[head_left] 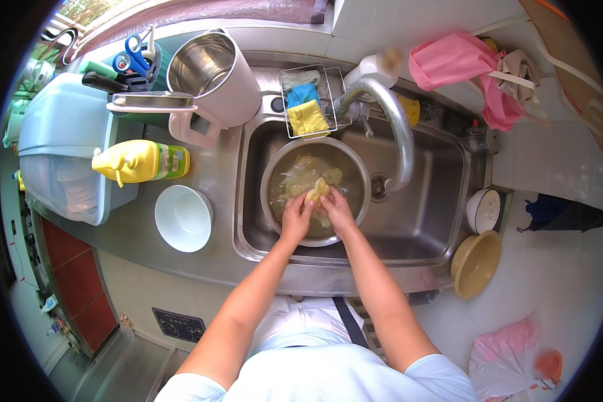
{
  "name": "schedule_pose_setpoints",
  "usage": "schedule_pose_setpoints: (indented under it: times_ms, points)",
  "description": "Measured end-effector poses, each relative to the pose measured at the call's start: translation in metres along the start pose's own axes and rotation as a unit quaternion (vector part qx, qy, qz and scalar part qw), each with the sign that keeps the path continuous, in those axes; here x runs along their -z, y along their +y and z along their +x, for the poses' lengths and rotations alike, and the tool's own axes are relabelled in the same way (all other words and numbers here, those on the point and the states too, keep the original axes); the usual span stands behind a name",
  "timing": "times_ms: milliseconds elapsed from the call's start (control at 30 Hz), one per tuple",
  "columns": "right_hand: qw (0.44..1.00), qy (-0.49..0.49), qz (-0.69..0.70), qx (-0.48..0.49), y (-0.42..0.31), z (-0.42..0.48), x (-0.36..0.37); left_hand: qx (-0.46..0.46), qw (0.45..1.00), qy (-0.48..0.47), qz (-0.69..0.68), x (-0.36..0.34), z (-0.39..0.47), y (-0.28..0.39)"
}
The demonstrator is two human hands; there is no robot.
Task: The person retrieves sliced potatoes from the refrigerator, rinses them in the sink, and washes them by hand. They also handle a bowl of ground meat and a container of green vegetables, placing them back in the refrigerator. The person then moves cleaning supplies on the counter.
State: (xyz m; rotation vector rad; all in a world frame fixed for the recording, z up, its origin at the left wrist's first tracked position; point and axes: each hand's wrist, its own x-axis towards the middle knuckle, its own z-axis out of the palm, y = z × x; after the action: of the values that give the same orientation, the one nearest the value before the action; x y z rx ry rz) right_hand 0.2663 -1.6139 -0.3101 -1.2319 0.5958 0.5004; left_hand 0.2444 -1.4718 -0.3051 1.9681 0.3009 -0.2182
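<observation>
A round stainless steel basin [366, 193] stands in the left part of the sink, holding cloudy water and several pale yellowish pieces of food [301, 168]. Over the basin, my left hand [295, 216] and my right hand [335, 208] meet, gripping one pale yellow piece [317, 191] between their fingers. What kind of food it is, I cannot tell. The curved metal faucet [401, 135] arches to the right of the basin, its spout above the sink near the drain [379, 187]. No stream of water shows from it.
Left of the sink stand a white bowl [183, 218], a yellow pump bottle [135, 161], a large pink-white pitcher [241, 95] and a blue lidded container [65, 145]. A wire rack [309, 136] with cloths sits behind the basin. At right are a small bowl [484, 211] and a tan basin [477, 266].
</observation>
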Motion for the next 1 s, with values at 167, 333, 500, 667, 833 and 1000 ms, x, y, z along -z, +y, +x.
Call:
schedule_pose_setpoints:
  times_ms: [167, 333, 500, 667, 833, 1000]
  points:
    - [0.996, -0.001, 0.038, -0.087, -0.031, -0.009, -0.019, -0.057, 0.998, -0.006, 0.006, 0.003, -0.006, 0.014]
    - [0.995, 0.073, -0.002, -0.067, -0.018, -0.002, -0.028, -0.019, 0.999, -0.015, 0.037, 0.0, -0.011, 0.027]
    - [0.993, 0.113, 0.016, 0.011, 0.008, 0.007, -0.023, -0.056, 0.998, 0.02, 0.034, -0.005, -0.014, 0.03]
    - [0.993, 0.113, 0.022, 0.018, 0.007, 0.006, -0.024, -0.067, 0.997, 0.033, 0.028, -0.007, -0.015, 0.025]
    - [0.992, 0.118, -0.003, 0.039, 0.012, 0.01, -0.021, -0.048, 0.998, 0.028, 0.013, -0.009, -0.015, 0.024]
    - [0.992, 0.121, 0.015, 0.016, 0.008, 0.003, -0.025, -0.023, 0.999, 0.027, 0.007, -0.012, -0.016, 0.018]
